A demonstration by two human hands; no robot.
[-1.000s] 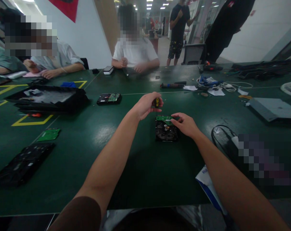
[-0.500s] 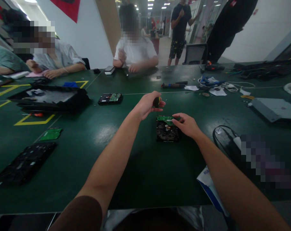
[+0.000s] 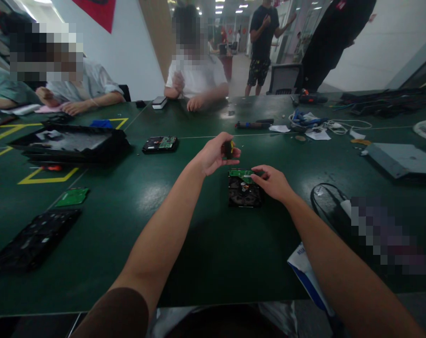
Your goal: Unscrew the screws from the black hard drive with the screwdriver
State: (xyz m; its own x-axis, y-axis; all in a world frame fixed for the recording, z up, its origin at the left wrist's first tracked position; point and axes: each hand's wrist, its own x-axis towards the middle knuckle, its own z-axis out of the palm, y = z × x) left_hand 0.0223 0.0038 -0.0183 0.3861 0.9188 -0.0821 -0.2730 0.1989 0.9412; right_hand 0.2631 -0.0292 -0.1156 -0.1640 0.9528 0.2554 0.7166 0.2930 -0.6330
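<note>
A hard drive (image 3: 244, 193) lies on the green table in front of me, its green circuit board (image 3: 238, 173) showing at the far end. My left hand (image 3: 218, 154) is closed around a screwdriver (image 3: 228, 149) with a black and yellow handle, held just above the drive's far edge; its shaft cannot be made out. At the drive's right side, my right hand (image 3: 272, 180) has its thumb and fingertips brought together on the board's edge, gripping the drive there. Anything small between those fingertips is hidden.
Left stand a loose green board (image 3: 73, 197), a black drive tray (image 3: 34, 239) and a large black casing (image 3: 72, 143). Another hard drive (image 3: 159, 144) lies farther back. Cables (image 3: 307, 119), a grey metal box (image 3: 405, 159) and a white-blue packet (image 3: 306, 272) are right. Co-workers sit opposite.
Both hands keep almost the same place at the hard drive. The whole view has shifted very slightly to the right, so things appear a little farther left.
</note>
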